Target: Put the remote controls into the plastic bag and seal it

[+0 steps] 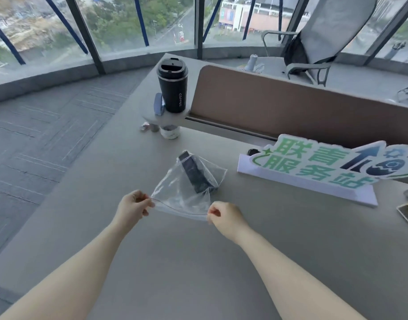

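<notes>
A clear plastic bag [175,192] lies on the grey table [175,262] in the middle of the view. Inside it are dark remote controls [197,175], stacked and pointing away from me. The bag's zip strip with a thin red line runs along the near edge. My left hand [134,207] pinches the left end of that strip. My right hand [225,217] pinches the right end. Between the two hands the strip is stretched out.
A black coffee tumbler [173,85] stands on a raised shelf at the back, beside a brown divider panel [290,112]. Below the shelf sits a small white jar [170,132]. A green and white sign [325,167] stands to the right. The table's left edge drops to grey carpet.
</notes>
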